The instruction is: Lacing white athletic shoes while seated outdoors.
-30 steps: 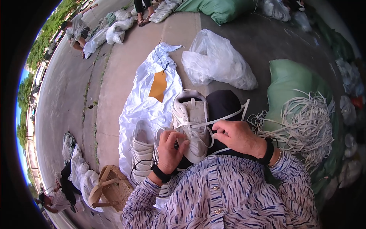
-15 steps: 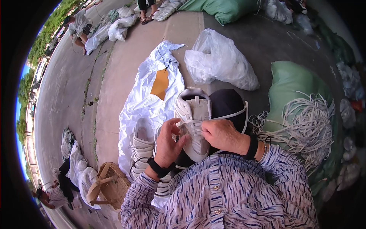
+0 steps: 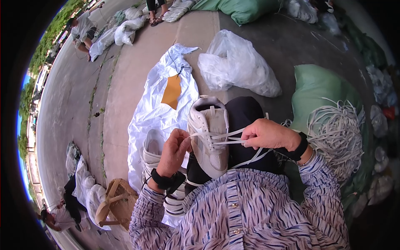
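A white and beige sneaker (image 3: 215, 160) rests across my lap with its toe toward me. My left hand (image 3: 173, 151) is at the shoe's left side, thumb and fingers pinching the end of a white shoelace (image 3: 203, 134). On the other side my right hand (image 3: 273, 134) is closed on strands of the lace, which stretch taut from the eyelets. More lace trails below the right hand over my dark trouser leg (image 3: 246, 109). Beside my left forearm, a stack of other white shoes (image 3: 152, 148) lies on a white woven sack, partly covered by my arm.
A big bundle of loose white laces (image 3: 335, 133) lies on a green sack (image 3: 310, 89) at the right. Ahead are a clear plastic bag (image 3: 237, 62) and the white sack (image 3: 143, 106). A wicker chair (image 3: 121, 202) stands at lower left; other people (image 3: 83, 31) sit farther off.
My hands have moved apart, the right one outward to the right, drawing lace strands out of the shoe. The left hand has shifted slightly left and now pinches a lace end.
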Tool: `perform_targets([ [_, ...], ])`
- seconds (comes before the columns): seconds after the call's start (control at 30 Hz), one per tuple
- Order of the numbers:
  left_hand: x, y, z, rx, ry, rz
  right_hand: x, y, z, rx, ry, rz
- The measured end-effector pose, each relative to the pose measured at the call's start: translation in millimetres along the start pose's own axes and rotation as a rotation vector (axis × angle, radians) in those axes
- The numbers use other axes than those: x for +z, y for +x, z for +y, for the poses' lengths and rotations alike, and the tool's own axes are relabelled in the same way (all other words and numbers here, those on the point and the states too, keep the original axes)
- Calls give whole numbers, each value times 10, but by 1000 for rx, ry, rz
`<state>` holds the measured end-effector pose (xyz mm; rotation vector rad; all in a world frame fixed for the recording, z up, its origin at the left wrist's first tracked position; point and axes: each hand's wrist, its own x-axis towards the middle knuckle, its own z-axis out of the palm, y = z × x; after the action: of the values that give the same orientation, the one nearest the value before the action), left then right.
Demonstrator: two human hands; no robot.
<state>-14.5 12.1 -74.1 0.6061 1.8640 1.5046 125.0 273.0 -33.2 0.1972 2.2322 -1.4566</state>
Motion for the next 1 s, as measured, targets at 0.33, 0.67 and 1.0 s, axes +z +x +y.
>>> perform_targets([
  [0.33, -1103, 333, 665, 370, 665, 124, 173, 198, -16, -245, 213, 169],
  [0.67, -1363, 64, 454, 336, 1388, 163, 356, 78, -56, -390, -701, 529],
  [1.0, -2473, -220, -655, -531, 235, 608, -636, -1174, 1346, -570, 1926, 480],
])
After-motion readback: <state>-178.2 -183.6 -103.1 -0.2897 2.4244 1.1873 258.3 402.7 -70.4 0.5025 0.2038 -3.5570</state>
